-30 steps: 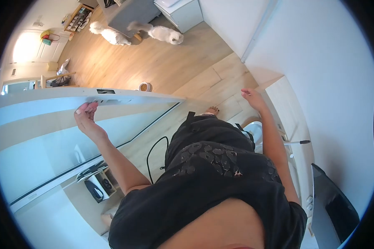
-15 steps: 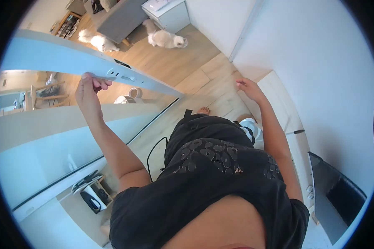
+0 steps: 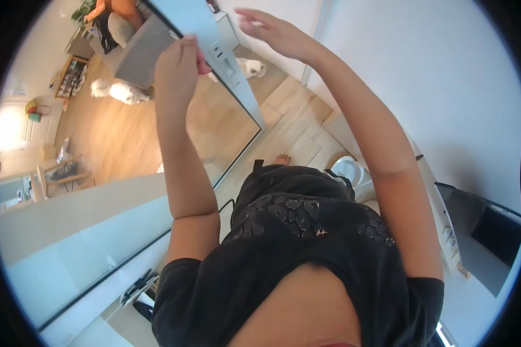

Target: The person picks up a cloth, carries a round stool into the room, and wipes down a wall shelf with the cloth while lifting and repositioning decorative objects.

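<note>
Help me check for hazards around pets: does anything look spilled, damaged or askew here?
Nothing stands out. The pale brown wood-look floor shows no visible spill, and the white-framed glass door, left hand at its edge, no visible damage; its slant is probably lens distortion.

Wood-toned floor [image 3: 298,124] (pale), white wall [image 3: 428,75].

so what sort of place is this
Most likely someone's home: a grey sofa, a pale fluffy cat on the wood-look floor, and a bare foot all suggest it.
</note>
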{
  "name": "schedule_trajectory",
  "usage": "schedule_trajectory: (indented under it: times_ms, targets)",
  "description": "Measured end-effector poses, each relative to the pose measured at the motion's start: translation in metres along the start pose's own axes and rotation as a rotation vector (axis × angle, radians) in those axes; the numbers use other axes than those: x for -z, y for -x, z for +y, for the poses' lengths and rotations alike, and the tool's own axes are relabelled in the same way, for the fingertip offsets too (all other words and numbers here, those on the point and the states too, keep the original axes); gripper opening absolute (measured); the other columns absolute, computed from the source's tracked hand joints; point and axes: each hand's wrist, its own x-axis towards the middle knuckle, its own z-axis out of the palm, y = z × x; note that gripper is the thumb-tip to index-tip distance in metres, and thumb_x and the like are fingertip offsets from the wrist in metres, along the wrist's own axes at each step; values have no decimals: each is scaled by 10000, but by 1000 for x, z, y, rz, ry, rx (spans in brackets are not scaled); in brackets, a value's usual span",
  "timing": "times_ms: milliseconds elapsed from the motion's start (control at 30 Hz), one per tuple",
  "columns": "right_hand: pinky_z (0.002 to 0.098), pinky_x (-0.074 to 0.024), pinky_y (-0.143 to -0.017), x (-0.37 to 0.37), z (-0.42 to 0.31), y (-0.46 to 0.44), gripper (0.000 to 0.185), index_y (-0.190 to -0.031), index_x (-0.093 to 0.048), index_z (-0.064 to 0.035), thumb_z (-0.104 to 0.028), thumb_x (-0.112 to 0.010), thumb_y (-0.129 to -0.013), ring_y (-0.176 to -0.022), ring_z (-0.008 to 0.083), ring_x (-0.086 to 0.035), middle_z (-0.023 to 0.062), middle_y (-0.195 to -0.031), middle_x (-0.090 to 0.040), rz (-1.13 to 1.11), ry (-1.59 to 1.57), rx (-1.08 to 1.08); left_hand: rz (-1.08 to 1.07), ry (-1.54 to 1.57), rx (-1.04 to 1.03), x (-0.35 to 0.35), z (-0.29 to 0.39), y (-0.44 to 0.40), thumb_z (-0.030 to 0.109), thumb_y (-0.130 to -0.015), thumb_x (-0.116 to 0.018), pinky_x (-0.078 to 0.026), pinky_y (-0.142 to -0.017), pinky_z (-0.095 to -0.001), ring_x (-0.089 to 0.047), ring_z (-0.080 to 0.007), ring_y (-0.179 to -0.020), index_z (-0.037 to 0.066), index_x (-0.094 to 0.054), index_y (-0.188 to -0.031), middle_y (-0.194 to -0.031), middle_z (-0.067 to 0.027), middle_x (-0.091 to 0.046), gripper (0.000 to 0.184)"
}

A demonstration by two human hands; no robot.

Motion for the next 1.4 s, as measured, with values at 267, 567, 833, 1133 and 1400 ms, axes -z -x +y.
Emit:
schedule_trajectory:
  times_ms: [267,567,833,1133,1400]
  targets:
    - [387,-324,-959,19,10,-56,674,-1195,-454,-68,-621,-247,-869,-1073,258,-462,146,-1123,-492,109,-53,-55,-102,-88,-134,-61,15,-30,260,-893,-444,-450,-687,-335,-590,-243,-757,-6,-547,-998,-821,-108,-621,303]
    - [370,-360,-870,80,36,-70,506,-1070,-485,20,-446,-366,-910,-962,288,-427,208,-1038,-418,528,189,22,-60,-1,-391,-158,30,-67,137,-847,-459,-433,-842,-359,-515,-309,-1032,-30,-135,-1362,-1329,-136,-252,632]
    - [361,-407,-827,130,61,-98,481,-1137,-472,26,-388,-450,-893,-934,258,-471,199,-1098,-389,679,5,-51,-135,-21,-381,-197,47,-115,126,-815,-444,-452,-777,-373,-556,-295,-933,27,-131,-1384,-1291,-106,-283,657]
    - [375,-435,-794,156,65,-98,394,-1105,-505,-34,-339,-515,-855,-947,303,-521,183,-1017,-478,927,535,-46,-140,-81,-421,-225,55,-148,127,-793,-432,-441,-818,-370,-545,-312,-965,17,-151,-1376,-1283,-116,-297,657]
    - [389,-391,-911,174,112,-65,384,-1227,-450,-177,-258,-494,-854,-1066,309,-487,151,-1173,-444,903,624,-48,-159,-16,-336,-240,72,-160,141,-796,-410,-390,-906,-390,-493,-350,-1050,5,-171,-1369,-1307,-141,-285,636]
